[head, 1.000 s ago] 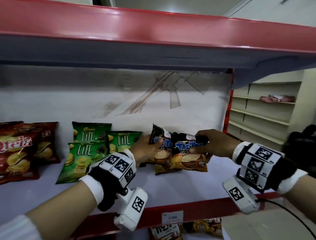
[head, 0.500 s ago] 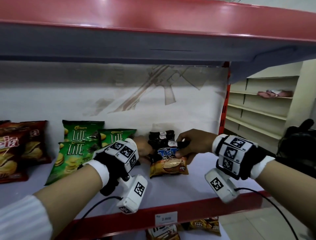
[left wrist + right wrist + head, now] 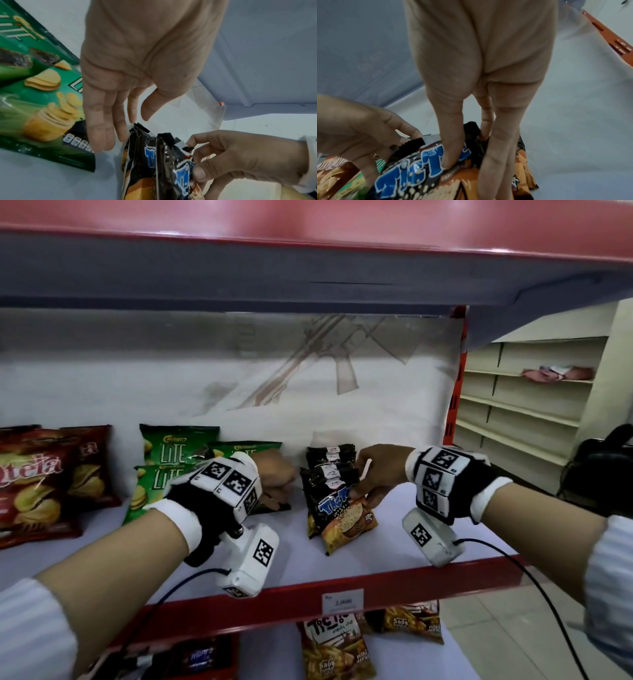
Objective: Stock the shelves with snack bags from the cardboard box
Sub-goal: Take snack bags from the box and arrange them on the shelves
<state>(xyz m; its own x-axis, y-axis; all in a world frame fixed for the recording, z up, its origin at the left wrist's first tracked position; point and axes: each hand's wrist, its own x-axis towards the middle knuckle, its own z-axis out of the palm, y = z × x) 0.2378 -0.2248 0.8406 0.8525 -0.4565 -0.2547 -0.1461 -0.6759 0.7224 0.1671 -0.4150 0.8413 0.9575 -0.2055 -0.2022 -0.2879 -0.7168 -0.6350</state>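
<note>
While the lower shelf nearest the camera already carries Tic Tac bags [image 3: 334, 645] and orange snack bags [image 3: 411, 623], the work is on the white middle shelf [image 3: 191, 549] behind its red front lip [image 3: 394, 580] with the price tag [image 3: 342, 601].

Right hand [image 3: 376, 470]: thumb and fingers pinch the top edge of the front Tic Tac pack [image 3: 342, 511], which leans on the stack of black packs [image 3: 330, 460] behind it. Wrist view confirms it, thumb on the printed face and fingers behind the seal.

Left hand [image 3: 137, 67]: fingers relaxed and nearly straight, holding nothing. Its fingertips [image 3: 102, 142] sit just left of the pack row, touching or nearly touching the top corner (can't tell which).

Left of that, green Lite bags [image 3: 171, 470] stand in an overlapping cluster, and at far left red Qtela bags [image 3: 41, 484] lean back. Farther back is the white rear panel [image 3: 137, 392]; the right stretch of the shelf has no bags on it.

Progress, my read: partway. Three product groups are faced on this shelf and some stock sits below. This pack row looks nearly settled, with the front pack tilted and not yet released.

Left to do: let go, square the row, fill the right side. Cardboard box isn't in any view, so remaining stock is unknown. Beige shelving [image 3: 520, 405] in the far right background is mostly bare; I can't tell if it's in scope.
</note>
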